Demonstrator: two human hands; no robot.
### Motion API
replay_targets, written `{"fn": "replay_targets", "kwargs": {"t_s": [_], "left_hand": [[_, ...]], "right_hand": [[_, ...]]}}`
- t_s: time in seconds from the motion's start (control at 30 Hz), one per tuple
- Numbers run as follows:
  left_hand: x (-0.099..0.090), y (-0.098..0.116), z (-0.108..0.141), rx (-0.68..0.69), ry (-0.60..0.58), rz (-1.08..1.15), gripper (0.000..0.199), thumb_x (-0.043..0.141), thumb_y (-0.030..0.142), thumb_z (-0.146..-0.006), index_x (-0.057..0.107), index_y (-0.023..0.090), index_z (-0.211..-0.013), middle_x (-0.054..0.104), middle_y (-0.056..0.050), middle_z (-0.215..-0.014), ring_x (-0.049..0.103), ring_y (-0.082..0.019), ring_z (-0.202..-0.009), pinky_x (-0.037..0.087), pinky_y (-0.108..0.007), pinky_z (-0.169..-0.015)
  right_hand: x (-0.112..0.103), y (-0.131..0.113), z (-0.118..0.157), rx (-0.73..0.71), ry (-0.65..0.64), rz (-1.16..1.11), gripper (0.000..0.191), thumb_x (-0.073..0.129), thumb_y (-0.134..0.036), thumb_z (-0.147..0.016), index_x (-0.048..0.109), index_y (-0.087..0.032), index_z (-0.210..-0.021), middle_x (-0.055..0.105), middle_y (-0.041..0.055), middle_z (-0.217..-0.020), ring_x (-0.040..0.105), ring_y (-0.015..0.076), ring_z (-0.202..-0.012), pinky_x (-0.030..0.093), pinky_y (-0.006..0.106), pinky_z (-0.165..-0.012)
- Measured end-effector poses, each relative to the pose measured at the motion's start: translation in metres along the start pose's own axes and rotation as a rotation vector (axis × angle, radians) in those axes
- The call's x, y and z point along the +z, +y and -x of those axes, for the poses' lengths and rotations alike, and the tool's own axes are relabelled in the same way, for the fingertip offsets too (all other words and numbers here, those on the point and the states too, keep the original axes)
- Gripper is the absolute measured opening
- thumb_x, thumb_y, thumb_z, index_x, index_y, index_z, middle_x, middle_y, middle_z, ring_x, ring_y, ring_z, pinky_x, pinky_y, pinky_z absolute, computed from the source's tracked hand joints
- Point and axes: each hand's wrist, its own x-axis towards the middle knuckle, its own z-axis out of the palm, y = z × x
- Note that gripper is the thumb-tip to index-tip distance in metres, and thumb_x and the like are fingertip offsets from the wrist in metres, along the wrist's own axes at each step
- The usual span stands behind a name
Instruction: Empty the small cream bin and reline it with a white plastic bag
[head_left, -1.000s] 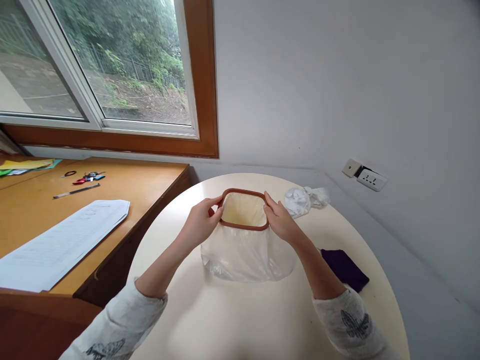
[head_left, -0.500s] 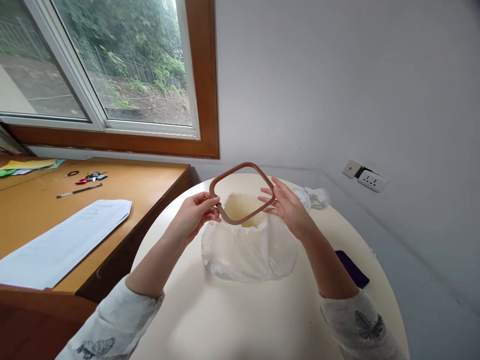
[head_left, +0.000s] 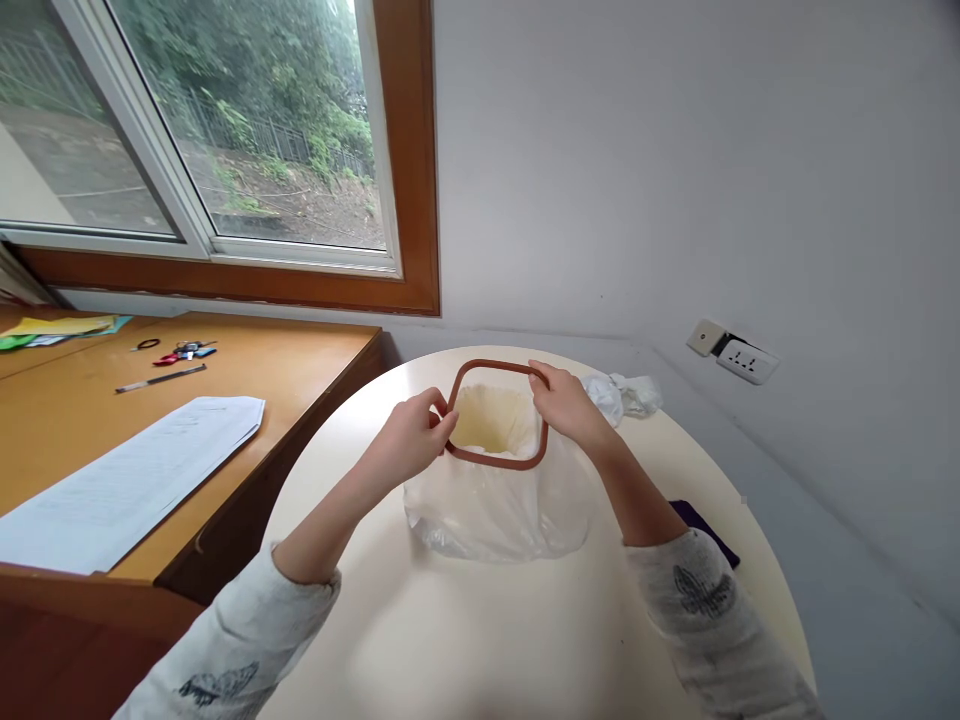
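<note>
The brown rounded-square ring point(head_left: 496, 463), over the mouth of the plastic-lined bin point(head_left: 491, 510), seems light and stiff, best held at opposite sides, where left hand point(head_left: 414, 432) and right hand point(head_left: 568, 403) pinch it with fingers point(head_left: 444, 430).

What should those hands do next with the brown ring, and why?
I'd probably lower the brown ring squarely onto the mouth of the bag-lined bin. The left hand and right hand both hold it around the opening, but the tabletop shows between its far edge and the lined rim, so it doesn't look seated yet.
</note>
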Motion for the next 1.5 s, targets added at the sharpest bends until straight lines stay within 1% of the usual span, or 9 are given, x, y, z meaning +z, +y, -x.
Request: {"fn": "replay_targets", "kwargs": {"t_s": [0.1, 0.23, 0.47, 0.93, 1.23, 1.3, 1.37, 1.43, 1.5], "left_hand": [[0.004, -0.004, -0.009, 0.000, 0.072, -0.269, 0.022, 0.041, 0.037, -0.080, 0.044, 0.021, -0.066, 0.058, -0.002, -0.061, 0.049, -0.014, -0.047, 0.032, -0.024, -0.041], [0.008, -0.006, -0.015, 0.015, 0.081, -0.401, 0.022, 0.038, 0.034, -0.079, 0.042, 0.021, -0.063, 0.056, -0.002, -0.060, 0.049, -0.016, -0.050, 0.032, -0.024, -0.043], [0.009, -0.008, -0.016, 0.001, 0.043, -0.364, 0.022, 0.035, 0.035, -0.081, 0.042, 0.022, -0.065, 0.056, -0.001, -0.061, 0.046, -0.014, -0.048, 0.031, -0.024, -0.043], [0.010, -0.007, -0.020, -0.044, -0.035, -0.406, 0.025, 0.032, 0.035, -0.082, 0.042, 0.020, -0.064, 0.058, -0.005, -0.065, 0.050, -0.016, -0.051, 0.032, -0.026, -0.043], [0.010, -0.009, -0.020, -0.020, -0.042, -0.415, 0.026, 0.033, 0.035, -0.082, 0.047, 0.020, -0.066, 0.058, -0.006, -0.064, 0.050, -0.017, -0.051, 0.030, -0.026, -0.045], [0.011, -0.008, -0.019, -0.018, -0.038, -0.405, 0.027, 0.032, 0.037, -0.083, 0.051, 0.020, -0.073, 0.059, -0.006, -0.066, 0.050, -0.017, -0.051, 0.031, -0.026, -0.045], [0.012, -0.008, -0.018, -0.024, -0.040, -0.369, 0.030, 0.030, 0.038, -0.084, 0.054, 0.020, -0.090, 0.060, -0.006, -0.068, 0.051, -0.018, -0.052, 0.032, -0.025, -0.045], [0.013, -0.008, -0.016, -0.018, -0.050, -0.302, 0.038, 0.028, 0.038, -0.085, 0.048, 0.020, -0.112, 0.061, -0.006, -0.071, 0.053, -0.018, -0.053, 0.033, -0.025, -0.045], [0.015, -0.008, -0.016, -0.002, -0.062, -0.245, 0.044, 0.027, 0.036, -0.086, 0.038, 0.021, -0.126, 0.062, -0.006, -0.075, 0.055, -0.018, -0.055, 0.035, -0.025, -0.045]], "right_hand": [[0.003, -0.001, -0.009, -0.033, -0.019, 0.313, 0.034, 0.035, -0.027, -0.087, 0.057, -0.019, -0.112, 0.063, 0.0107, -0.104, 0.055, 0.0223, -0.099, 0.040, 0.029, -0.075], [0.007, 0.001, -0.012, 0.023, -0.080, 0.519, 0.029, 0.035, -0.027, -0.087, 0.063, -0.020, -0.090, 0.066, 0.0091, -0.090, 0.059, 0.0212, -0.082, 0.036, 0.027, -0.062], [0.008, 0.006, -0.010, 0.011, -0.113, 0.542, 0.032, 0.032, -0.024, -0.087, 0.061, -0.018, -0.077, 0.064, 0.0083, -0.080, 0.056, 0.0168, -0.067, 0.028, 0.025, -0.052], [0.009, 0.004, -0.018, 0.046, -0.179, 0.593, 0.024, 0.037, -0.021, -0.087, 0.060, -0.017, -0.086, 0.064, 0.0101, -0.086, 0.057, 0.0182, -0.073, 0.032, 0.025, -0.057], [0.005, 0.002, -0.017, -0.008, -0.203, 0.580, 0.029, 0.032, -0.019, -0.089, 0.059, -0.016, -0.080, 0.064, 0.0106, -0.083, 0.055, 0.0177, -0.071, 0.031, 0.025, -0.056], [0.004, 0.000, -0.017, -0.013, -0.216, 0.583, 0.029, 0.033, -0.018, -0.088, 0.059, -0.015, -0.078, 0.063, 0.0112, -0.080, 0.054, 0.0174, -0.068, 0.029, 0.026, -0.055], [0.003, 0.000, -0.017, -0.015, -0.226, 0.585, 0.029, 0.034, -0.016, -0.088, 0.059, -0.014, -0.075, 0.063, 0.0112, -0.077, 0.053, 0.0170, -0.064, 0.028, 0.026, -0.054], [0.003, 0.001, -0.017, -0.016, -0.231, 0.580, 0.028, 0.034, -0.015, -0.087, 0.059, -0.015, -0.074, 0.062, 0.0107, -0.074, 0.051, 0.0167, -0.062, 0.027, 0.026, -0.053], [0.004, 0.004, -0.018, -0.014, -0.229, 0.566, 0.027, 0.034, -0.016, -0.087, 0.059, -0.015, -0.074, 0.062, 0.0098, -0.073, 0.051, 0.0164, -0.062, 0.027, 0.026, -0.053]]}}
